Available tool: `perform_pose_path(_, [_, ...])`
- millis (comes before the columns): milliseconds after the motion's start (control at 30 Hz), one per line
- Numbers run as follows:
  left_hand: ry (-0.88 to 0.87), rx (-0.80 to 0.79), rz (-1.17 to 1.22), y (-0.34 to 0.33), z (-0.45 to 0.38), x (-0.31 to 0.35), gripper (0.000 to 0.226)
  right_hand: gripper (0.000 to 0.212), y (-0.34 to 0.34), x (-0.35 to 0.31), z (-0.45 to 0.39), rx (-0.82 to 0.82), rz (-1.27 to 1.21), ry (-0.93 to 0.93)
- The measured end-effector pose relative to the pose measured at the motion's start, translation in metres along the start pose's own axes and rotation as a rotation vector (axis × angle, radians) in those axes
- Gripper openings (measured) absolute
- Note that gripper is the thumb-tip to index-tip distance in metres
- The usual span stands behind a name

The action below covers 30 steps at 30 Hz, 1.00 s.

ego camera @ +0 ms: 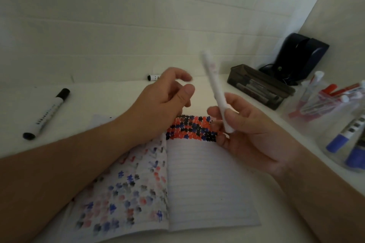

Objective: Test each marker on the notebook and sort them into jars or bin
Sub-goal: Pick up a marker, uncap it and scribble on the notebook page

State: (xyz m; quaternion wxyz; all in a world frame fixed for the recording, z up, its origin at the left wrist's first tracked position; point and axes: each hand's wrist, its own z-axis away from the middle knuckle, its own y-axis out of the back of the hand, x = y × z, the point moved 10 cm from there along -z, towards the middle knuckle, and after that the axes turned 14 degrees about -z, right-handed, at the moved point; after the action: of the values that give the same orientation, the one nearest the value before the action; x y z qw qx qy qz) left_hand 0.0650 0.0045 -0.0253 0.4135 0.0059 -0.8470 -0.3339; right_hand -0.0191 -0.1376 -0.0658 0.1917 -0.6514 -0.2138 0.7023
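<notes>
Head cam: right hand (250, 134) fingers hold blurred white marker (216, 92) upright over notebook (207, 183); left hand (164, 96) fingers loosely curled, empty.

Held marker (216, 92): white barrel, blurred, tilted with upper end leaning away; lower end gripped in right hand (250, 134) above the notebook.
Notebook (207, 183): open flat; right page lined, band of black, red and blue marks across its top; left page covered with fainter marks.
Black marker (47, 114): capped, white barrel, lying left of notebook.
Second marker (153, 77): lying beyond the left hand, mostly hidden.
Clear jars (324, 108): at right, holding red-capped and blue-capped markers.
Dark bin (260, 87): near jars, markers inside.
</notes>
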Motion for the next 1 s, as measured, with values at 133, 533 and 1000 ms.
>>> perform_pose_path(133, [-0.136, -0.083, -0.179, -0.01, 0.007, 0.017, 0.033, 0.028, -0.009, 0.004, -0.002, 0.011, -0.114, 0.003])
perform_pose_path(533, [-0.323, -0.218, -0.456, -0.038, 0.013, 0.035, 0.049, 0.023, -0.014, 0.003, -0.002, -0.004, 0.061, 0.127])
perform_pose_path(1000, [-0.261, -0.221, -0.447, -0.041, 0.01, 0.03, 0.025, 0.017, -0.003, -0.013, -0.003, 0.183, 0.078, 0.292])
